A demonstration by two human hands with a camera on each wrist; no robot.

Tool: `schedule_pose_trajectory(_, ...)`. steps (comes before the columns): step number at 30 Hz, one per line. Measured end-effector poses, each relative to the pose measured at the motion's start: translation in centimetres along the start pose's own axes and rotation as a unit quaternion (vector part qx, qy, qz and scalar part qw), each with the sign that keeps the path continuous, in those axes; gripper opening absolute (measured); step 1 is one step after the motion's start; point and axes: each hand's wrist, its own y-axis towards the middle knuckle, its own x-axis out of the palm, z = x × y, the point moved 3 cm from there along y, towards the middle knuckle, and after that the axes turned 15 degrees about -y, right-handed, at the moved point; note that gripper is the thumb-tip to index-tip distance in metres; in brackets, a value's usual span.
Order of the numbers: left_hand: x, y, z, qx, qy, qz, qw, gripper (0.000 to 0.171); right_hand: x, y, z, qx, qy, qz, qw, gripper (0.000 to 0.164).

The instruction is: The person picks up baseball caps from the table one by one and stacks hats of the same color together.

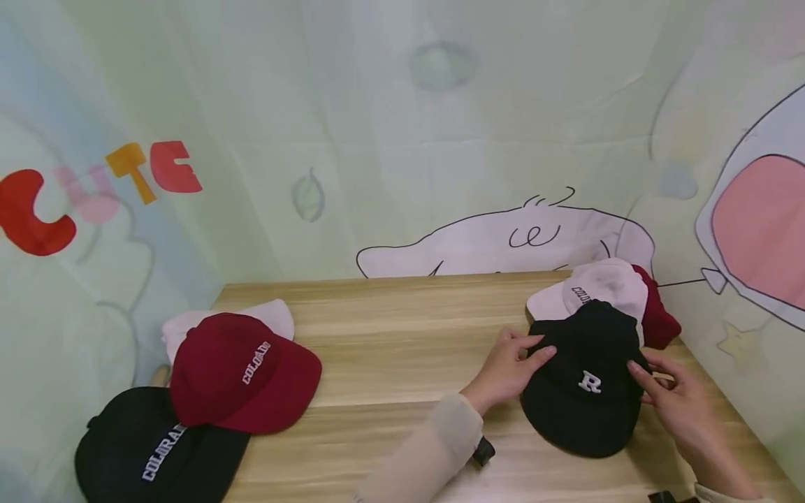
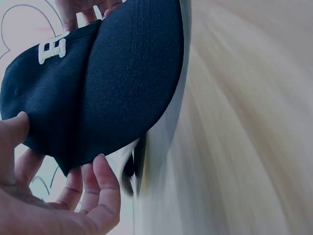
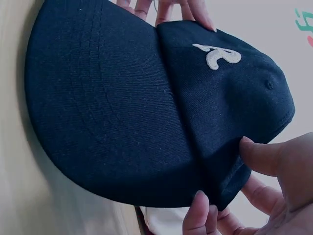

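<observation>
Nearest to the person, at the lower left, lies a black baseball cap (image 1: 126, 447) with white lettering; the brim of a red COLORADO-style cap (image 1: 214, 370) covers part of it, so these two probably lean together to save room. At the right side of the wood-grain table (image 1: 377, 370), the black cap with the white R (image 1: 578, 416) is between both hands, its brim toward the person. The left hand (image 1: 508, 367) pinches one side, thumb on the crown and fingers under the edge; the right hand (image 1: 682, 405) grasps the opposite side in the same manner. Such a two-sided hold seems meant to keep the crown in shape and the brim straight. Whether the brim touches the table, I cannot tell. Farther on the left, a white cap (image 1: 273, 318) shows from behind the red one. Beyond the R cap, a white lettered cap (image 1: 613, 286) stands before a dark red cap (image 1: 660, 314), overlapping it, perhaps stacked for compactness. Last comes the cartoon-printed backdrop (image 1: 377, 105).
</observation>
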Motion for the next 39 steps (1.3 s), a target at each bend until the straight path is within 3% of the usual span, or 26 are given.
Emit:
schedule_pose_trajectory(3,-1.8,-0.3,-0.4,-0.002,0.000,0.017,0.9998,0.048,1.4,0.4,-1.2,-0.007,-0.010,-0.016,1.000,0.011)
schedule_pose_trajectory(6,-3.9,-0.6,-0.8,0.004,0.008,0.036,0.9993,0.046,3.0,0.9,-2.5,-0.006,-0.026,-0.041,0.999,0.033)
schedule_pose_trajectory(9,-6.0,-1.0,-1.2,0.009,0.009,0.054,0.9984,0.041,4.7,1.4,-3.9,-0.006,-0.033,-0.064,0.997,0.045)
schedule_pose_trajectory(20,-13.6,-3.1,-2.3,-0.001,0.010,0.139,0.9903,0.034,11.0,3.1,-8.9,-0.029,0.023,-0.108,0.994,0.037)
schedule_pose_trajectory(28,-18.3,-4.8,-3.1,-0.020,-0.002,0.223,0.9747,0.035,15.7,3.8,-12.2,-0.033,0.052,-0.141,0.988,0.035)
schedule_pose_trajectory(34,-21.3,-6.2,-3.5,-0.037,0.005,0.289,0.9565,0.038,19.3,4.1,-14.0,-0.028,0.066,-0.150,0.986,0.036)
schedule_pose_trajectory(39,-23.4,-7.4,-3.4,-0.061,0.019,0.320,0.9453,0.046,21.9,4.0,-15.6,-0.027,0.091,-0.161,0.982,0.041)
